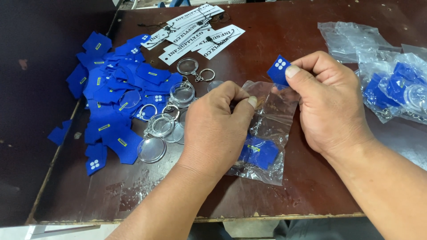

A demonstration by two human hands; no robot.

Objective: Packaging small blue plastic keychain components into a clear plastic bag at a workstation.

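Observation:
My left hand point(213, 129) pinches the open top edge of a small clear plastic bag point(271, 129) that lies on the dark brown table point(275, 49). A blue felt shirt-shaped piece point(260, 152) sits inside the bag near its bottom. My right hand point(327, 100) grips the other side of the bag's mouth and holds a small blue felt piece point(279, 70) with white dots between thumb and forefinger, just above the opening.
A heap of blue felt pieces point(115, 89) lies at the left, with clear round keyring cases point(153, 149) and metal rings point(189, 66) beside it. White paper tags point(195, 31) lie at the back. Filled and empty clear bags point(391, 86) sit at the right.

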